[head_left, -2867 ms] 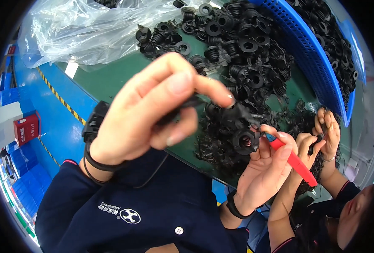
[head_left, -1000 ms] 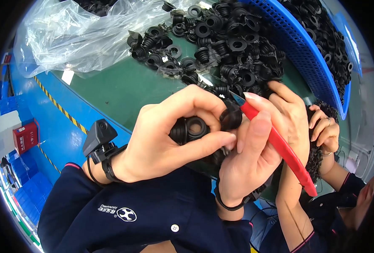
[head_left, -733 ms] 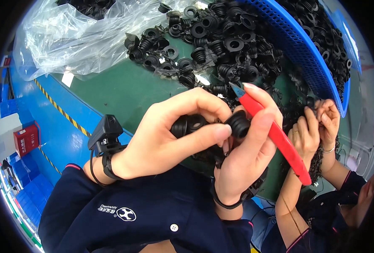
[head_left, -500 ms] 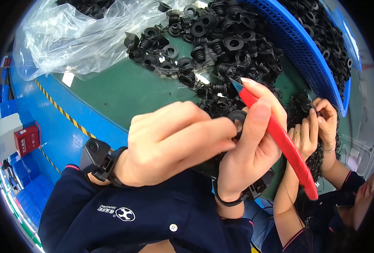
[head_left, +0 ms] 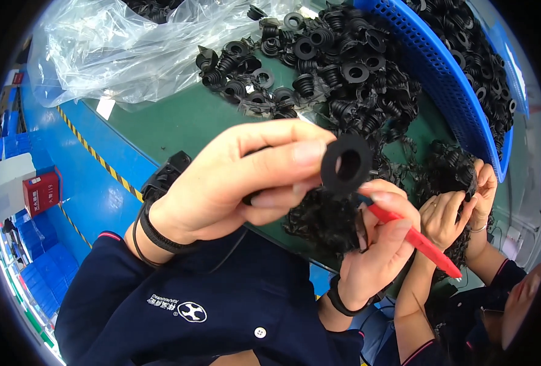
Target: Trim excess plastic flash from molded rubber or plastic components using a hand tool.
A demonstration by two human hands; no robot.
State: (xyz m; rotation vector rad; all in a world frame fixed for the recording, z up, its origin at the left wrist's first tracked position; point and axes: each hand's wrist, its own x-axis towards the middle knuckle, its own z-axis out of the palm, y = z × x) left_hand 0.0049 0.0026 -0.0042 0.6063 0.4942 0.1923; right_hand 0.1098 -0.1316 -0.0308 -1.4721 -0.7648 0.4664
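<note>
My left hand (head_left: 240, 174) is closed on a black rubber bellows (head_left: 347, 165), pinching it between thumb and fingers. The bellows' flat ring end, with a round hole, faces me; its ribbed body is mostly hidden. Just below and to the right, my right hand (head_left: 385, 235) is closed around a red-handled knife (head_left: 426, 247), whose handle end sticks out to the lower right. The blade is hard to make out behind my fingers and the bellows. Beyond both hands lies a heap of similar black bellows (head_left: 355, 73), several with thin flashing attached.
A blue perforated basket (head_left: 447, 73) full of black bellows stands at the right. Clear plastic bagging (head_left: 112, 55) covers the far left of the green table (head_left: 179, 131). A co-worker's hands (head_left: 450, 213) handle a black part on the right, beside dark scraps (head_left: 325, 222).
My left hand has turned and raised the bellows, so its ring end now shows. My right hand has moved down and slightly right with the knife, away from the upper heap.
</note>
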